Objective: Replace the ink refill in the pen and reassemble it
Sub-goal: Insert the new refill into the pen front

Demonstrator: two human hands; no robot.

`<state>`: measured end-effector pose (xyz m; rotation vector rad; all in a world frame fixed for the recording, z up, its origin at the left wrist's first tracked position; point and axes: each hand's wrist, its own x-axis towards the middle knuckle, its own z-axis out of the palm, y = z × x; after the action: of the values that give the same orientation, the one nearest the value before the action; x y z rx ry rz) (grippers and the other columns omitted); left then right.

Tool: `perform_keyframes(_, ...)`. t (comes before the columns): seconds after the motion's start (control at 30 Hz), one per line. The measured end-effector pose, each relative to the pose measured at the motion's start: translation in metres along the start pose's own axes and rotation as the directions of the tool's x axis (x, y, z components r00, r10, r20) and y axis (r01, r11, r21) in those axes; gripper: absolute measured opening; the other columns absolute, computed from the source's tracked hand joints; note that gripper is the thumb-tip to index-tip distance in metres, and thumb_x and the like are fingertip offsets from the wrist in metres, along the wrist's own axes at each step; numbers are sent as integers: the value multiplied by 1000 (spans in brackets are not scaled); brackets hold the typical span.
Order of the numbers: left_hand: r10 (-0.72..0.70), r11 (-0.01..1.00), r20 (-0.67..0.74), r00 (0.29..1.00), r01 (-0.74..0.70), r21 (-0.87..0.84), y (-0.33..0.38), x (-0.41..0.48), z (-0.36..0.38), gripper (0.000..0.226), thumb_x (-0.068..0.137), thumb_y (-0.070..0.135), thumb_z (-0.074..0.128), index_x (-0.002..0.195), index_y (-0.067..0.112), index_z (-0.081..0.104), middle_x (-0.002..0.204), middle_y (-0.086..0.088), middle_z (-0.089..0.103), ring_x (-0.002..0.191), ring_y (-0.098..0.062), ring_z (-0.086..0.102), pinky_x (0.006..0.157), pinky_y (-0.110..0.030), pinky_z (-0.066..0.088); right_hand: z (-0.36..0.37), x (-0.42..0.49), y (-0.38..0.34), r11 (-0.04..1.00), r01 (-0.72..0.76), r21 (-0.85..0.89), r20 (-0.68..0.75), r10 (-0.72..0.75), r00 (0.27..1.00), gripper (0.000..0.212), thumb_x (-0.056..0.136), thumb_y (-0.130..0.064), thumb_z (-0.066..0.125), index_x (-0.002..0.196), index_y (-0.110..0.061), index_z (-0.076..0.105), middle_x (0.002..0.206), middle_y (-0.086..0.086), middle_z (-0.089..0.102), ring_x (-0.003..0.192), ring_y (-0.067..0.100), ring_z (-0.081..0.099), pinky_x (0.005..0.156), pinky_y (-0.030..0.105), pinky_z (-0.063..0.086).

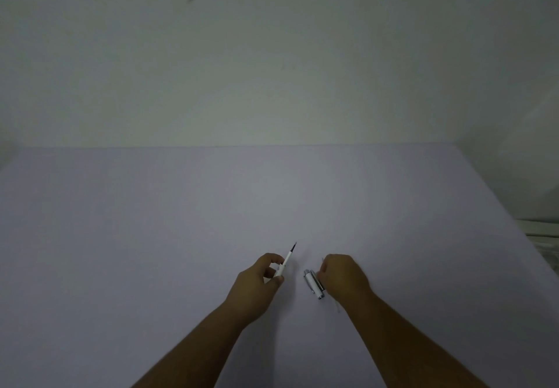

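My left hand [257, 284] pinches a slim white pen part with a dark pointed tip [286, 262]; the tip points up and away from me. A short silver and white pen barrel piece with a clip [314, 284] lies on the table between my hands, touching the thumb side of my right hand [344, 278]. The right hand rests knuckles up on the table with its fingers curled. A thin pale stick, possibly a refill [336, 307], shows faintly under its wrist. What the curled fingers hold is hidden.
The pale lilac table [151, 236] runs back to a plain white wall [272, 55]. At the right edge some white stacked items [544, 236] sit beyond the table's side.
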<state>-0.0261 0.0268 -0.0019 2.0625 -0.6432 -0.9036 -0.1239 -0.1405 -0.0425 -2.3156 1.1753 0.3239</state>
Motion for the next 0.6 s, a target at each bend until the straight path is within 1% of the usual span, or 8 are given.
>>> perform_keyframes(0.1,-2,1000,6,1000,2,-2,-1,-1,0,20,89,26,55,94,45,54,88,5,64,71,-18,61,59,-27,49,1,1,-2,1000,6,-4,13,-6,1000,23,83,-30,61,87,-9,68,99,12,71,91,26,66,72,31,52)
perform_keyframes(0.2,3,1000,7,1000,-3,7,-2,-1,-1,20,89,26,55,93,46,54,87,5,64,70,-17,61,58,-25,48,4,1,-3,1000,13,-17,16,-13,1000,21,83,-27,59,65,-17,55,90,11,69,87,26,67,63,26,41)
perform_keyframes(0.27,5,1000,5,1000,-5,7,-3,-1,-2,20,89,26,55,93,46,53,88,4,64,70,-17,61,57,-25,48,6,0,-4,1000,22,-20,-1,-22,1000,15,83,-25,58,72,-16,60,95,13,71,93,29,67,63,25,37)
perform_keyframes(0.33,7,1000,4,1000,-7,10,-3,-2,-2,20,89,27,55,94,46,53,89,3,65,69,-17,61,57,-26,48,9,0,-5,999,30,-27,-15,-31,999,18,84,-26,56,77,-12,65,100,13,71,94,29,66,64,25,37)
perform_keyframes(0.4,5,1000,6,1000,-5,21,-4,-3,-2,21,89,27,55,93,48,52,89,4,65,70,-17,62,57,-25,49,11,-1,-5,999,24,-28,-11,-25,1000,27,85,-28,55,61,-17,53,100,13,70,93,29,66,63,25,36)
perform_keyframes(0.47,5,999,7,1000,-5,32,-3,-3,-2,21,89,28,54,93,49,52,91,4,66,72,-17,63,57,-24,48,11,-2,-8,1000,6,-19,-7,-6,1000,30,85,-30,56,59,-17,50,98,13,70,91,29,67,62,26,37)
perform_keyframes(0.53,6,999,6,1000,-6,34,-3,-4,-3,21,89,28,54,93,49,52,92,4,66,73,-18,63,57,-24,48,5,-5,-11,998,0,64,-38,2,999,20,83,-31,59,71,-14,60,93,12,71,88,28,67,63,28,42)
perform_keyframes(0.6,5,999,9,1000,-6,35,-2,-4,-4,21,89,28,54,94,48,52,93,4,66,72,-18,63,58,-24,49,-3,-7,-15,964,9,266,-106,20,994,13,80,-27,61,74,-16,62,84,9,69,79,25,64,67,28,45)
